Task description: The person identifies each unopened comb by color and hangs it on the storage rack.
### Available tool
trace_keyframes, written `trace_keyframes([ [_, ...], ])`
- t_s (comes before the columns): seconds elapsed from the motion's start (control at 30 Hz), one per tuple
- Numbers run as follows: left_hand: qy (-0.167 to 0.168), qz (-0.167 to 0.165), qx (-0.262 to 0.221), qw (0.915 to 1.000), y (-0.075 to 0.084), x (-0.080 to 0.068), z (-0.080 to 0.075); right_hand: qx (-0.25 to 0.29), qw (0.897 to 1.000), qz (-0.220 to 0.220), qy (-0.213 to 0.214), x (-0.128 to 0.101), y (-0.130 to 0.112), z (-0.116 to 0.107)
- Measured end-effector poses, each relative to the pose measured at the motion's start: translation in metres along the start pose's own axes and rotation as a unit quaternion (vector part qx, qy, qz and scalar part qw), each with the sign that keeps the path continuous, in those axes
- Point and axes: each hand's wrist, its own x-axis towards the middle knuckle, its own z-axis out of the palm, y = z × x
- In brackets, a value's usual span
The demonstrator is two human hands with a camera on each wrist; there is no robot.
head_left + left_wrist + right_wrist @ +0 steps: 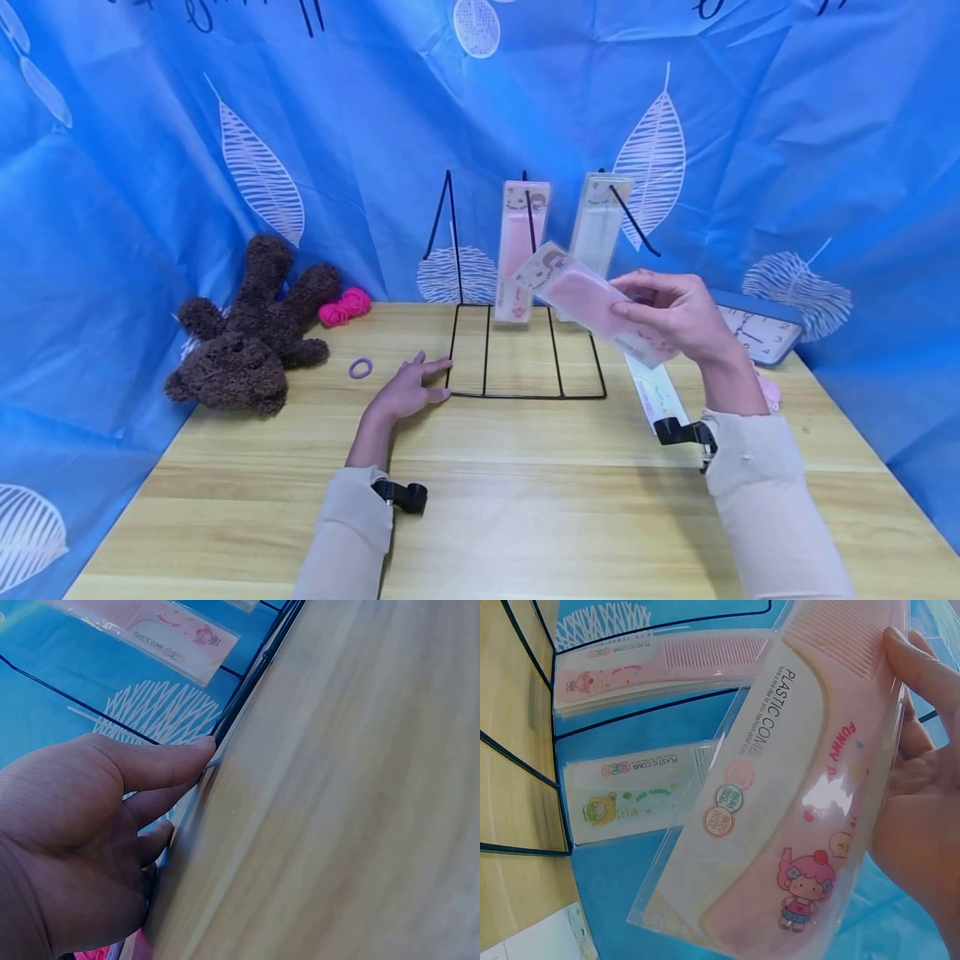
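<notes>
Head view: right hand (678,321) grips packaged pink comb (592,304) in the air, in front of wire rack (525,367) with two packs hanging. Left hand (408,387), fingers straight, rests on table (525,500), touching rack's base.

Pink comb (810,787) — blue leaf-print backdrop (150,125)

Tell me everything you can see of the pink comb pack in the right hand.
The pink plastic comb in its clear flat sleeve is printed "PLASTIC COMB", with a cartoon girl and round stickers at its handle end. It looks sealed and unbent. The right hand pinches it near the toothed end, holding it tilted in the air in front of the black wire display rack, clear of the light wooden table.
</notes>
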Motion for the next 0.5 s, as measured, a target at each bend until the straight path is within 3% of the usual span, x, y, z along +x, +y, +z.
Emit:
trace_keyframes([
  [0.5, 0.000, -0.005, -0.001, 1.0000, -0.0006, -0.0002, -0.0003, 0.002, 0.999, 0.012, 0.037, -0.0001, 0.0006, 0.0073],
])
